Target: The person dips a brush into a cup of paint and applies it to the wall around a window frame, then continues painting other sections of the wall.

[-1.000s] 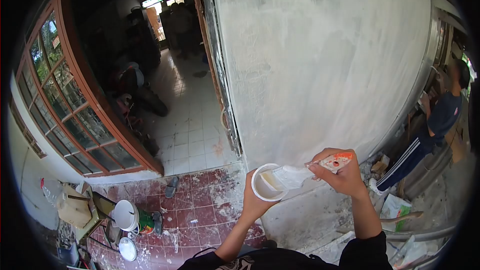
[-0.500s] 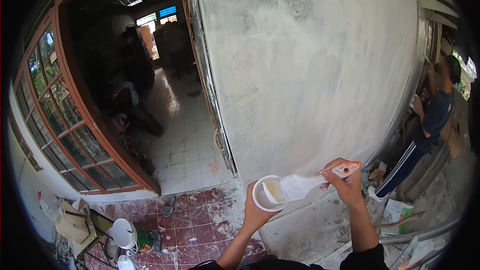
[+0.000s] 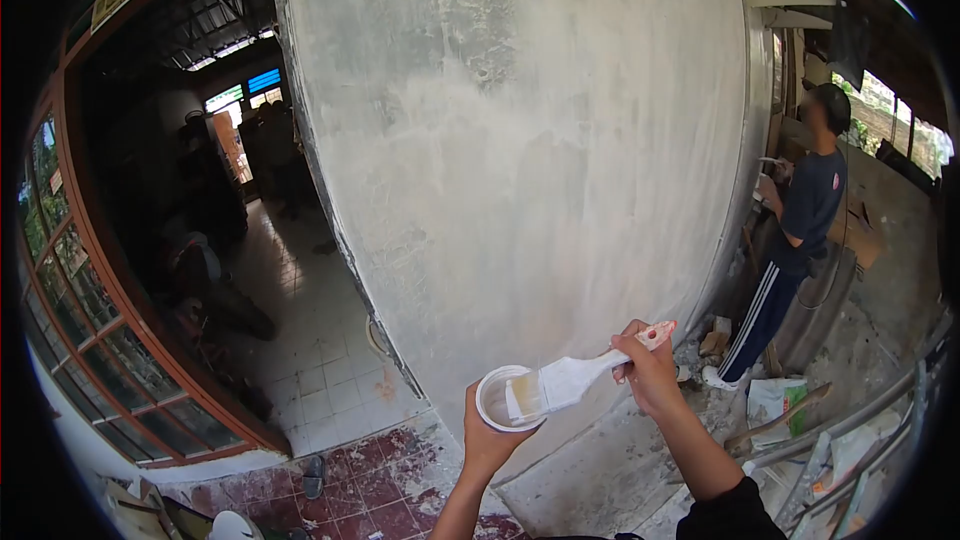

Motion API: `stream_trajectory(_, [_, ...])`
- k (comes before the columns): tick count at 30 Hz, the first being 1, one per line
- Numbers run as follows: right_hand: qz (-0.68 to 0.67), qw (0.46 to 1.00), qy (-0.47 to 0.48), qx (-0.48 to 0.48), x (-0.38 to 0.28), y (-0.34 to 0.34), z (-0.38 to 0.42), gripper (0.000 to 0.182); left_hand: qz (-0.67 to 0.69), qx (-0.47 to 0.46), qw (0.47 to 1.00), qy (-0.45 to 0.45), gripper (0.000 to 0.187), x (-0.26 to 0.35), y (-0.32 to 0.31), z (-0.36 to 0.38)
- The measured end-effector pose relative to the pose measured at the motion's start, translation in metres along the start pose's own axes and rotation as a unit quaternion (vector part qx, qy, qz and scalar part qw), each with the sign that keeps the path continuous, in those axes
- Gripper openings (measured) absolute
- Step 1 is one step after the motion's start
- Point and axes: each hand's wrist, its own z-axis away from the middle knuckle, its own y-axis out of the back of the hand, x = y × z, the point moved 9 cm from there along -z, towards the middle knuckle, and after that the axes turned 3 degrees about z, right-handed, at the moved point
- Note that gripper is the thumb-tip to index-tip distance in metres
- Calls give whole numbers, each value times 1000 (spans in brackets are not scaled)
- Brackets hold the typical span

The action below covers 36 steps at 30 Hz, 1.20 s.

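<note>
My left hand (image 3: 488, 442) is wrapped round a small white cup (image 3: 484, 403), its mouth facing up. Between the fingers of my right hand (image 3: 645, 370) is the handle of a wide paintbrush (image 3: 568, 381), white with a reddish end. The brush's bristles lie over the mouth of the cup, partly inside it. Behind both hands rises a wall (image 3: 540, 190) with patchy white and grey coating.
An open doorway with a tiled floor (image 3: 300, 380) and a brown-framed window (image 3: 110, 340) are on the left. A person (image 3: 815, 180) stands by the wall at the right. Pipes, a bag (image 3: 775, 410) and a slipper (image 3: 314, 477) lie on the ground.
The view has turned right and up, so wall and doorway sit further left. The brush and cup are still held together. The person at the right has lowered their raised hand.
</note>
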Motion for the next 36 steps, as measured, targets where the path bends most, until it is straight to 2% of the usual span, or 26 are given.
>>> stream_trajectory(5, [4, 1000, 24, 3, -15, 6, -2, 16, 1, -2, 1000, 21, 77, -6, -6, -5])
stream_trajectory(8, [-19, 1000, 2, 13, -11, 11, -4, 16, 20, 5, 1000, 24, 76, 2, -7, -10])
stream_trajectory(10, [-58, 996, -70, 6, 7, 13, -7, 15, 22, 12, 1000, 17, 76, 4, -6, -13])
stream_trajectory(11, [-57, 996, -73, 5, 7, 14, -8, 15, 23, 19, 999, 11, 75, 4, -6, -14])
stream_trajectory(13, [-108, 983, -139, 48, 17, 18, -7, 14, 26, 26, 999, 0, 75, 7, -4, -19])
stream_trajectory(17, [-155, 973, -156, 68, 12, 14, -9, 14, 17, 46, 998, -29, 73, 18, 0, -27])
stream_trajectory(19, [-174, 973, -120, 88, 2, 14, -12, 14, 10, 51, 998, -20, 73, 23, 0, -31])
stream_trajectory(20, [-172, 972, -132, 94, 4, 13, -12, 14, 5, 51, 998, -29, 72, 28, 0, -32])
stream_trajectory(25, [-138, 988, 5, 75, -19, 7, -16, 21, 43, 52, 997, -23, 72, 34, -2, -36])
stream_trajectory(31, [-114, 990, 56, 58, -32, -4, -14, 24, 48, 62, 996, -34, 71, 30, -1, -40])
stream_trajectory(35, [-154, 983, 20, 98, -22, 1, -16, 24, 47, 71, 996, -29, 71, 26, -1, -43])
stream_trajectory(36, [-207, 974, -24, 92, -10, 2, -20, 24, 47, 70, 996, -31, 71, 25, -1, -45])
